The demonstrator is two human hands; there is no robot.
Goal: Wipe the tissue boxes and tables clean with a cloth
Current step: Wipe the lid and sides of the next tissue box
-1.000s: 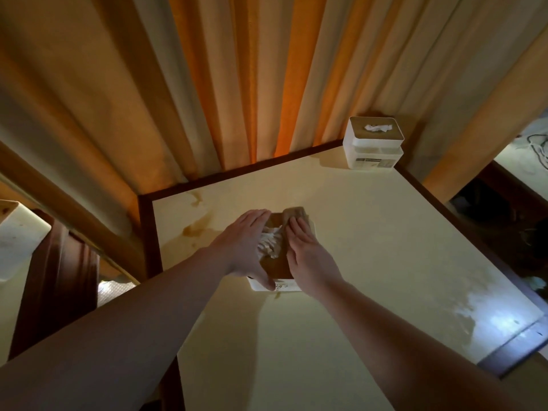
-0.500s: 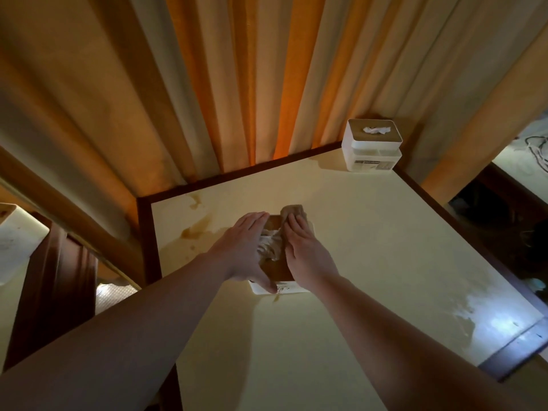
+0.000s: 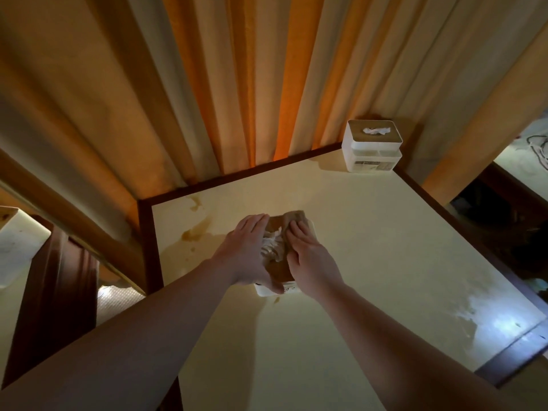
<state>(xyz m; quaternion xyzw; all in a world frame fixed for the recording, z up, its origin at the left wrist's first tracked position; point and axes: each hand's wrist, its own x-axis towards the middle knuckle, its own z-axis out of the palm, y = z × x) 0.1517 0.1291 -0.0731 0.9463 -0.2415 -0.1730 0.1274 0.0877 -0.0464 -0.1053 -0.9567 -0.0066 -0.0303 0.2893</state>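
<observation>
Both hands sit on the near tissue box (image 3: 278, 287), mid-desk. Left hand (image 3: 247, 256) lies flat on the box's left side, fingers straight & together pointing away, thumb reaching down over the near white edge; it presses, grips nothing that shows. Right hand (image 3: 308, 259) is on the right side w/ fingers straight, pressing a brown cloth (image 3: 295, 221) onto the lid; the cloth pokes out past the fingertips at the far end. Can't tell how much cloth is under the palm. Between the two hands a tuft of white tissue (image 3: 271, 246) stands up from the lid slot. Box has a white body & brown top, near edge only partly visible under the hands. Desk (image 3: 370, 262) is pale cream w/ dark wood border; brown stains (image 3: 197, 231) just left of the box toward the far-left corner, a shiny glare patch near the right edge. Second tissue box (image 3: 372, 149) stands at the far-right corner, well apart, white w/ brown lid & tissue sticking out. Behind the desk hang orange & beige curtains (image 3: 237, 84). At left, dark wood furniture (image 3: 56, 292) & a white object, partly cut off.
</observation>
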